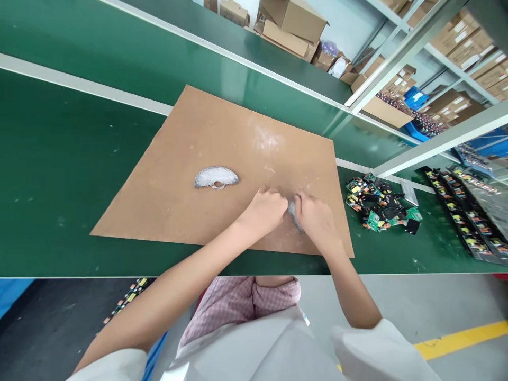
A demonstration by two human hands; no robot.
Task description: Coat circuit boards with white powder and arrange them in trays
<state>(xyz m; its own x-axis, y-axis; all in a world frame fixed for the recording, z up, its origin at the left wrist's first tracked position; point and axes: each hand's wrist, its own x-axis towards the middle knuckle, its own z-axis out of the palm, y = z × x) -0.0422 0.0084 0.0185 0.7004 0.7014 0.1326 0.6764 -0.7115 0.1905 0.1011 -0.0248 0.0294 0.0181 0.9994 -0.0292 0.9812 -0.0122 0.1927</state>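
Note:
Both of my hands meet low on a brown board (206, 137) that lies on the green bench. My left hand (265, 210) and my right hand (315, 219) close together on a small grey piece (293, 212), which shows only as a sliver between the fingers. To the left of my hands, a grey half-disc (216, 177) coated in white powder lies flat on the board. White powder smears mark the board above my hands.
A heap of small circuit boards (381, 203) lies on the green bench (59, 159) right of the board. Dark trays of more boards (464, 217) run along the far right. White shelf rails (420, 39) and cardboard boxes (293, 21) stand behind.

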